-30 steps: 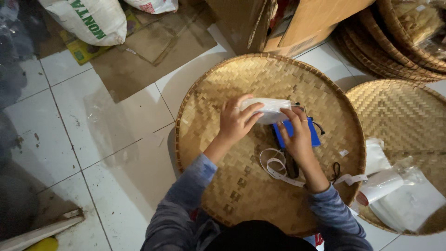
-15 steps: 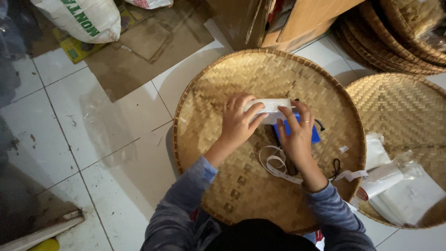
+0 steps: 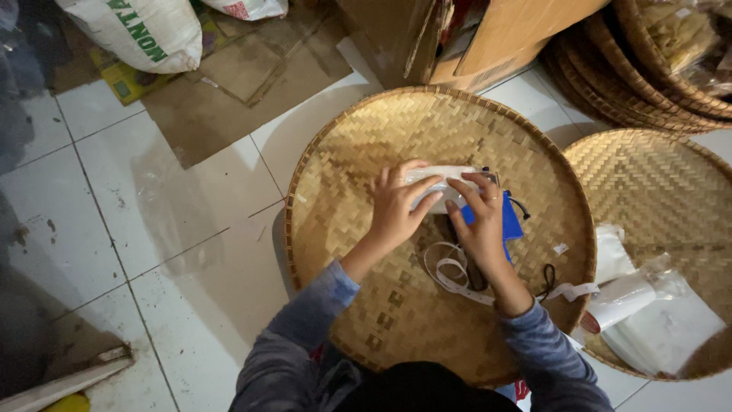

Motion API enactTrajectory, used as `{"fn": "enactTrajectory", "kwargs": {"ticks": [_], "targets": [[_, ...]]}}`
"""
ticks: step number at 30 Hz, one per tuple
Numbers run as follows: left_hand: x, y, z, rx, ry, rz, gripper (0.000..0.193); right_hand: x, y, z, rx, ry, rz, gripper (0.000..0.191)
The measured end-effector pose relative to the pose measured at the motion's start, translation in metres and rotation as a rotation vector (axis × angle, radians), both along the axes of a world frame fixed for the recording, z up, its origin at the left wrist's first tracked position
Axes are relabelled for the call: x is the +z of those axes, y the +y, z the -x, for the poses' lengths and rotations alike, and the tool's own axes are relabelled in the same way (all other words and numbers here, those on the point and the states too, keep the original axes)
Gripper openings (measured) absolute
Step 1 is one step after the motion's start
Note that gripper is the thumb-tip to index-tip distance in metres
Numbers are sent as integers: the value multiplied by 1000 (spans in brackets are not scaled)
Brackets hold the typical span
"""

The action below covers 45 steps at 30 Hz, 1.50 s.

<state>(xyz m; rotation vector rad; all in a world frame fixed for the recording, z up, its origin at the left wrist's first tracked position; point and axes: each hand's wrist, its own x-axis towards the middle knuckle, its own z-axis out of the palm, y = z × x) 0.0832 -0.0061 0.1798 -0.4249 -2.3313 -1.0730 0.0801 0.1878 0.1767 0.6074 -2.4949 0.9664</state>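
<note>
Work in hand: both hands hold a small white packet (image 3: 442,183) over the round woven tray (image 3: 343,221), a little past the tray's middle toward its far edge
Left hand: the left hand (image 3: 396,210) is closed on the packet's left end, fingers curled over its top, thumb beneath
Right hand: the right hand (image 3: 480,225) pinches the packet's right end with its fingertips; how tight the grip is cannot be told
Packet axis: its long axis runs left to right, about level, roughly in line with the tray's far edge; which end is the opening cannot be told
Under the hands: a blue pouch (image 3: 509,223) lies on the tray, partly hidden by the right hand
Nearby: a loose white strip (image 3: 450,271) curls on the tray toward its near edge
Progress, as a judgement: the packet appears mid-handling, not yet set down; clear bags (image 3: 663,320) and white rolls on the second tray (image 3: 656,175) at the right look untouched
</note>
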Motion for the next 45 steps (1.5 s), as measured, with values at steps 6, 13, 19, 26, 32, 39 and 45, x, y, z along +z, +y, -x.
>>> {"fn": "enactTrajectory", "kwargs": {"ticks": [6,13,19,26,32,39,45], "targets": [[-5,11,-2,-28,-47,-278,34,-15,4,26,108,-113,278,27],[-1,6,2,45,-54,-335,21,-27,1,31,266,-218,475,31],[10,-12,5,188,182,49,12,-17,-12,6,147,-107,312,33],[-4,-16,11,-27,-66,-319,9,-3,-10,7,197,-163,296,32],[-19,-4,8,-42,-89,-495,15,-1,-9,7,215,-217,280,31],[-27,-5,9,-43,-105,-531,16,1,-17,2,164,-205,233,31],[-26,-6,8,-66,-125,-553,16,2,-21,-3,104,-279,249,30]]}}
